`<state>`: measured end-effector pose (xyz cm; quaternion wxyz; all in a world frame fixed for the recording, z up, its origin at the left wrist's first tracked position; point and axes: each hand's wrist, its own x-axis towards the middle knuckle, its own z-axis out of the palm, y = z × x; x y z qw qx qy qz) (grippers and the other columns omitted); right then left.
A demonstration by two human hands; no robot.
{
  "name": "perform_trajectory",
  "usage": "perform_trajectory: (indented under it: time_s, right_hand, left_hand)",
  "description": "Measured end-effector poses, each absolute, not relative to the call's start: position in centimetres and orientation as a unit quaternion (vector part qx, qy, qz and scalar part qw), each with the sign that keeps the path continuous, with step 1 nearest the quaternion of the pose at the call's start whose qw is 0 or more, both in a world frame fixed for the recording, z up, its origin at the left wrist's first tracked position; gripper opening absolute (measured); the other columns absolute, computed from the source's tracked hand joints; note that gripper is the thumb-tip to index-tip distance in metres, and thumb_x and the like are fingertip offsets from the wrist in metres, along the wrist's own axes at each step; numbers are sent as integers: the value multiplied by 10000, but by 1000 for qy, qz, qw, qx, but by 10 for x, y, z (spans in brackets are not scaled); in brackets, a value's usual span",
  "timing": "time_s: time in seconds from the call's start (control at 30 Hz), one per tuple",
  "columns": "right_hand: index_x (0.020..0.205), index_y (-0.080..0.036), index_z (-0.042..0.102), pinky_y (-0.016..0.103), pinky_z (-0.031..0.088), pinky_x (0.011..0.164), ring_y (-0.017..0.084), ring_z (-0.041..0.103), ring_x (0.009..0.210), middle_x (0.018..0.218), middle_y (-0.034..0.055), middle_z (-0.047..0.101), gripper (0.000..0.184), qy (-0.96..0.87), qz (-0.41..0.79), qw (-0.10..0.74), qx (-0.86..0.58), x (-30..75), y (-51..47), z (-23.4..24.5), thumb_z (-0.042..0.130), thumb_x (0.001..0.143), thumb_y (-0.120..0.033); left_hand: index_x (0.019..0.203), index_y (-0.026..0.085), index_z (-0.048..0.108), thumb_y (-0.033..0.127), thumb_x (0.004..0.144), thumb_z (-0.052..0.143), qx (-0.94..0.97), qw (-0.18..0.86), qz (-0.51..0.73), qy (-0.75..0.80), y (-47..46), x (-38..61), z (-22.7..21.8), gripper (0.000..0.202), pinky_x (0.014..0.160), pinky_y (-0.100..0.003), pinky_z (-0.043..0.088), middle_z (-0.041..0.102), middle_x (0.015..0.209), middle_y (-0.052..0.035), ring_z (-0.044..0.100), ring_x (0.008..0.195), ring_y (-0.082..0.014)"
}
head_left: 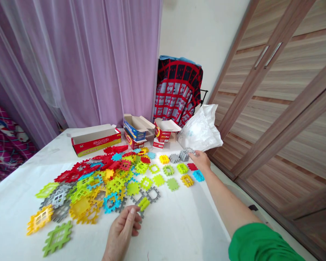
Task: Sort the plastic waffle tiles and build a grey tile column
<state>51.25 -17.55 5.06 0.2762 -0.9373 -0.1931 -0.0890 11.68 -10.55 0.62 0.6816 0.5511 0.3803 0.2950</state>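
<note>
Yellow plastic block (143, 203) is pinched at the fingertips of the left hand (122, 232), its long side pointing up and away. Bumpy gray blocks (183, 156) are touched by the right hand (199, 161), across the white table (179, 232); whether they are gripped cannot be told.

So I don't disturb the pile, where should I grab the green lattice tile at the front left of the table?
Take the green lattice tile by its rim from above, fingers down through the open centre and thumb on the notched outer edge. It lies flat on the white tabletop, clear of the pile, so that edge is free. Your left hand is the nearer.
</note>
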Motion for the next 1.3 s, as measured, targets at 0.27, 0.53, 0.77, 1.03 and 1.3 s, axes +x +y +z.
perform_trajectory:
  time_s: [0.27, 0.53, 0.77, 1.03, 1.3]
  right_hand:
    - [1118, -227, 706, 322, 471, 844, 242, 643, 1009, 1118, 67, 710, 458, -209, -75, 270, -937, 532, -166, 36, 625, 779, -524]
    - [1138, -248, 700, 314, 469, 843, 249, 638, 1054, 1160, 59, 696, 456, -206, -64, 250, -944, 535, -161, 34, 605, 793, -529]
    - [1164, -243, 694, 315, 468, 850, 258, 632, 1089, 1175, 64, 698, 478, -210, -51, 228, -950, 534, -161, 34, 616, 793, -534]
    - [1212, -219, 672, 327, 460, 864, 277, 619, 1128, 1223, 86, 680, 499, -214, -28, 212, -953, 534, -162, 38, 603, 816, -515]
    - [1223, -200, 662, 353, 448, 883, 293, 606, 1135, 1229, 108, 667, 514, -218, -23, 215, -952, 532, -162, 40, 610, 809, -499]
  left_hand:
    - [840, 179, 726, 785, 636, 622, 561, 681, 282, 378, -105, 113, 2, 648, 489, -267, 488, 669, 660, -50, 591, 566, -161]
    - [839, 179, 735, 800, 607, 631, 558, 684, 271, 383, -104, 113, 4, 671, 494, -275, 492, 666, 667, -53, 594, 578, -169]
    - [859, 182, 734, 780, 643, 626, 559, 686, 271, 377, -104, 111, 1, 645, 505, -269, 495, 666, 682, -51, 597, 594, -167]
    - [858, 186, 731, 799, 629, 616, 562, 683, 266, 383, -102, 113, -1, 665, 506, -272, 493, 660, 681, -45, 592, 590, -166]
    - [872, 193, 730, 795, 643, 611, 568, 682, 263, 379, -103, 112, -2, 655, 518, -278, 501, 670, 697, -45, 601, 603, -169]
